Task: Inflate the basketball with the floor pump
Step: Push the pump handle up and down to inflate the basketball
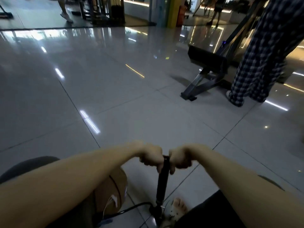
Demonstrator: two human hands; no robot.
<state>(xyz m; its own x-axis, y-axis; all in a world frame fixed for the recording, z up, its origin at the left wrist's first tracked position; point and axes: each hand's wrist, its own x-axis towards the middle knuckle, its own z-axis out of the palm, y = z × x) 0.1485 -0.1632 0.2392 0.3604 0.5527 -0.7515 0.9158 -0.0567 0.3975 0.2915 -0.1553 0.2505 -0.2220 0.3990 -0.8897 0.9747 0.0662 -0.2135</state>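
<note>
A black floor pump [162, 183] stands upright on the tiles just in front of me. My left hand [152, 157] and my right hand [180, 159] are both closed on its handle, one on each side of the shaft. A black hose [131, 208] curves from the pump's base to the left, toward a brown basketball [113, 190] that lies on the floor under my left forearm and is partly hidden by it. My bare foot [176, 208] rests on the pump's base.
Glossy grey floor tiles [115, 96] stretch ahead. A black weight bench [207, 66] stands at the right, with a person in checked trousers [256, 63] beside it. Gym machines and another person's legs [65, 12] are far back.
</note>
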